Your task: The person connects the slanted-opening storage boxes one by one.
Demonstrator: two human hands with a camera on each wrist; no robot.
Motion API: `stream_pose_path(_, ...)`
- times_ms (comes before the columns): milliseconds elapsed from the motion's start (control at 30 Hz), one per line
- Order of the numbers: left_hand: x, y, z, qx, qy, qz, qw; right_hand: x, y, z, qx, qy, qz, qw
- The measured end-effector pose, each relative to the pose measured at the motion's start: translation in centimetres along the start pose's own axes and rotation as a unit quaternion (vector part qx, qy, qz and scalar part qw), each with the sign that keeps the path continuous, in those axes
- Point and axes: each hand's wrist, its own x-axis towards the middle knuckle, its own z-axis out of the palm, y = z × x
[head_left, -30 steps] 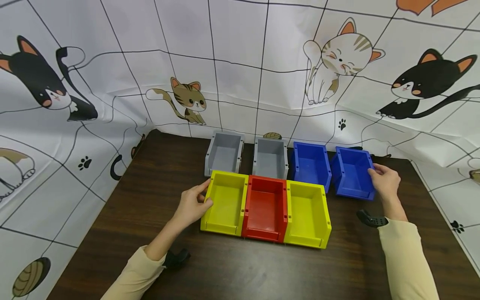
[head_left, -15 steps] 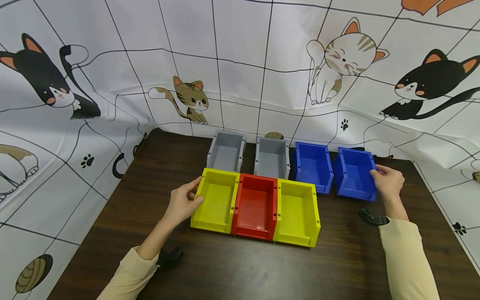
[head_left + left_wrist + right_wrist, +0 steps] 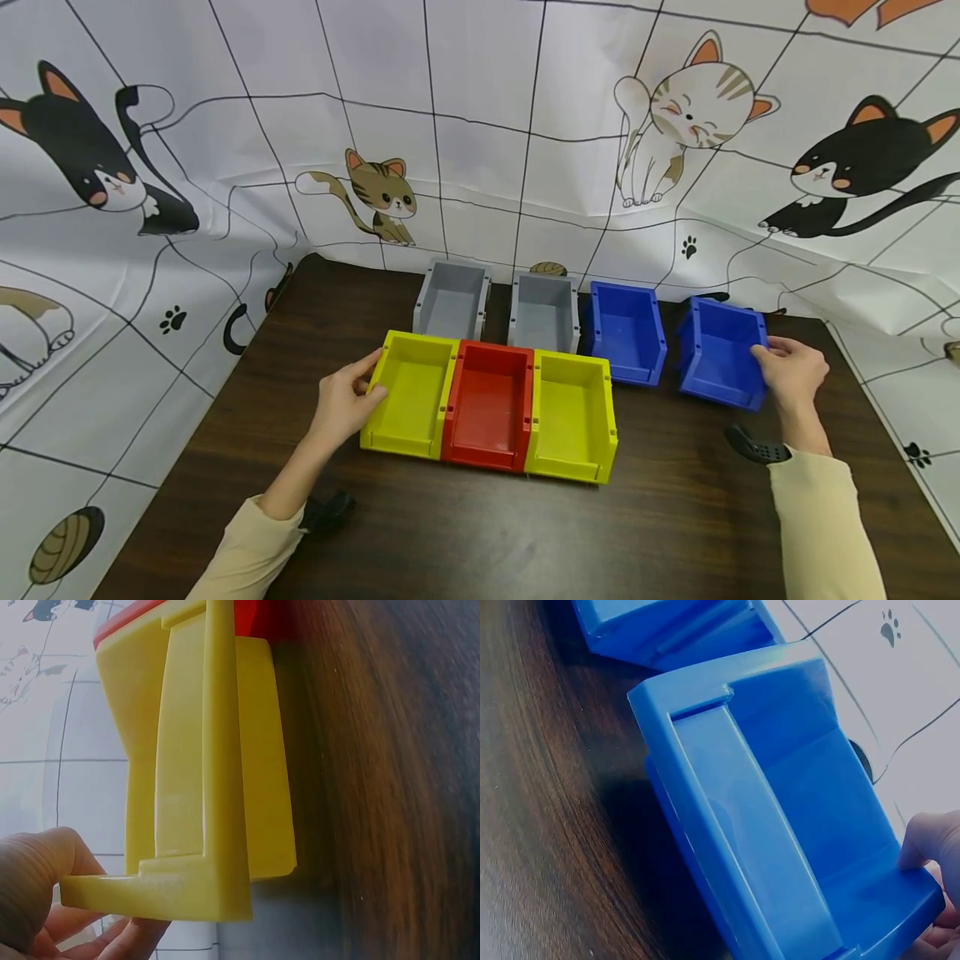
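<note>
My left hand [image 3: 343,402] pinches the left wall of a yellow bin [image 3: 408,396], thumb inside and fingers outside. That bin stands side against side with a red bin [image 3: 490,406] and a second yellow bin [image 3: 573,415]. In the left wrist view the yellow bin's front lip [image 3: 180,750] shows close up, red behind it. With thumb and fingers, my right hand [image 3: 795,372] grips the right wall of a blue bin [image 3: 723,350]. The right wrist view shows this blue bin [image 3: 780,787] tilted in the picture, a gap between it and the other blue bin [image 3: 675,634].
Two grey bins [image 3: 453,300] and another blue bin [image 3: 626,333] stand along the back of the dark wooden table [image 3: 480,533]. The grey bins' fronts are partly hidden behind the yellow and red row. A white cloth with cartoon cats [image 3: 480,150] hangs behind.
The yellow, red and yellow bins have moved left together with my left hand. My right hand has shifted the blue bin slightly right, widening the gap to its blue neighbour.
</note>
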Motion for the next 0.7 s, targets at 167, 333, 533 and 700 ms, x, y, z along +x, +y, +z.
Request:
stream_pose_path(167, 0.0, -0.1, -0.2, 0.008, 0.012, -0.011, 0.9998, -1.1, -0.3, -1.4, 0.028, 0.002, -0.004, 0.9996)
stream_pose_path(333, 0.1, -0.2, -0.3, 0.012, 0.013, -0.015, 0.9997, -2.5, -0.9, -2.7, 0.059, -0.002, -0.009, 0.9982)
stream_pose_path(533, 0.3, -0.3, -0.3, 0.027, 0.02, -0.009, 0.9994, -4.2, -1.1, -3.6, 0.067, 0.008, -0.022, 0.9975)
stream_pose_path(700, 0.2, -0.2, -0.3, 0.037, 0.036, 0.002, 0.9987, -6.9, -2.3, -4.2, 0.069, 0.01, -0.054, 0.9961)
